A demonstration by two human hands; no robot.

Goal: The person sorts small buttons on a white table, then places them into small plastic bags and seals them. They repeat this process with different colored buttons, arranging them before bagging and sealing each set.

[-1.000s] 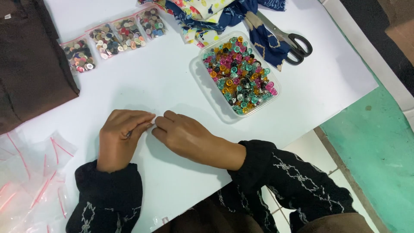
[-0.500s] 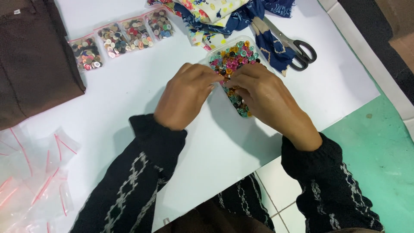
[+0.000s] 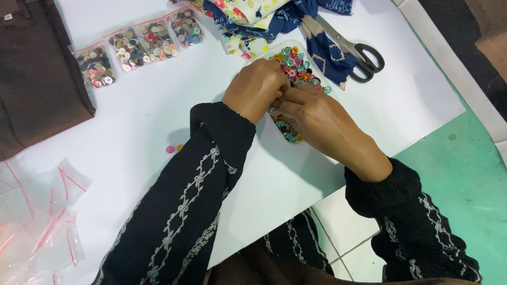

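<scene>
Both my left hand (image 3: 256, 89) and right hand (image 3: 317, 119) dig, fingers curled, into the clear tray of coloured buttons (image 3: 296, 66); what they pinch I cannot tell. Scissors (image 3: 351, 53) lie just beyond.

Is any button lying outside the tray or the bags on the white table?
Yes. Two loose buttons, one pink and one orange, lie on the bare white table beside the left sleeve, apart from the button tray.

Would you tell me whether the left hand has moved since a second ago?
Yes. The left hand went from bare table up to the button tray near the scissors.
</scene>
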